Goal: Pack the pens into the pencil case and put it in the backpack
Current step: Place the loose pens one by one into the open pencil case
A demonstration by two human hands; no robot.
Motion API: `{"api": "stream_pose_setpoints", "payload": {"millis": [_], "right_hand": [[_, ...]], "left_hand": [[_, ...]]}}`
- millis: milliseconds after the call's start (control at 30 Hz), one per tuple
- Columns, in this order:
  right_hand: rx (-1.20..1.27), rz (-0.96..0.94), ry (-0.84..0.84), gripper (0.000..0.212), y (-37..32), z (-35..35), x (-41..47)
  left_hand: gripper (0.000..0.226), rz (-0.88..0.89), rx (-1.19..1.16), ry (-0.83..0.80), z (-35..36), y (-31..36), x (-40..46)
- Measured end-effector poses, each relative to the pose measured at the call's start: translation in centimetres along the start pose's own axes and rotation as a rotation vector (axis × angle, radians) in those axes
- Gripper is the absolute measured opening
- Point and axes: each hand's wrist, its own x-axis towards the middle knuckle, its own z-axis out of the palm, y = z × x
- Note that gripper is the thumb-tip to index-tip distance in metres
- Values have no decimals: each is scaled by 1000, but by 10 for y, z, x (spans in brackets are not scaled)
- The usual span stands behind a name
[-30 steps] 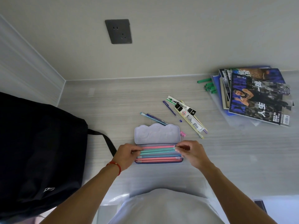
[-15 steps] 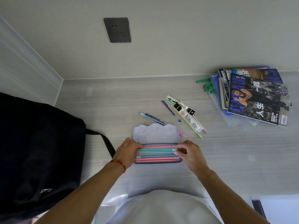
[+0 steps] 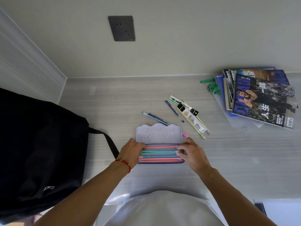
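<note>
Pale wood-grain desk (image 3: 114,101) runs into a plain wall with a socket (image 3: 121,28), and your work sits at the near middle of it. Your case (image 3: 158,134) lies open and flat, lid thrown back away from you, so the tray faces up and takes pens lengthwise. Five or so pens (image 3: 159,154) already lie in it side by side, pink, teal and blue, parallel to the long wall, probably so the lid can close flat.

Your left hand (image 3: 132,152) rests at the tray's left end with fingers curled over the pen tips; it looks like it is steadying the case and squaring the ends. Your right hand (image 3: 193,154) does the same at the right end, fingertips touching the caps of the teal and blue pens. Neither hand is clenched around anything; both are loosely bent, pressing rather than gripping.

Just beyond the lid two more pens (image 3: 154,118) lie loose, and to the right a packaged set (image 3: 190,115) with a purple pen (image 3: 172,108) beside it, so packing seems unfinished.

Your backpack (image 3: 37,154) stands at your left, near the case, strap trailing toward it; whether it is open, you cannot tell from here. Magazines (image 3: 260,98) are stacked at the far right, well apart.
</note>
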Motion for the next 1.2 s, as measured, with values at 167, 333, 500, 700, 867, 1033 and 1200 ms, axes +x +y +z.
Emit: {"api": "stream_pose_setpoints", "payload": {"millis": [167, 333, 500, 700, 867, 1033, 1200], "right_hand": [[-1, -15, -88, 18, 10, -6, 5], [-33, 26, -101, 23, 11, -11, 10], [-18, 53, -93, 23, 8, -7, 6], [-31, 61, -99, 19, 8, -18, 13], [-83, 97, 34, 13, -8, -29, 42], [-129, 32, 14, 10, -49, -25, 95], [-291, 79, -137, 24, -75, -19, 144]], "left_hand": [[8, -15, -22, -12, -4, 4, 4], [12, -43, -12, -27, -1, 13, 6], [18, -54, 26, -7, 4, 15, 5], [25, -31, 18, -2, 2, 7, 0], [27, -31, 40, -44, -4, 7, -3], [27, -62, 87, -23, -15, 10, -8], [29, -74, 24, 77, -20, 9, -17]]}}
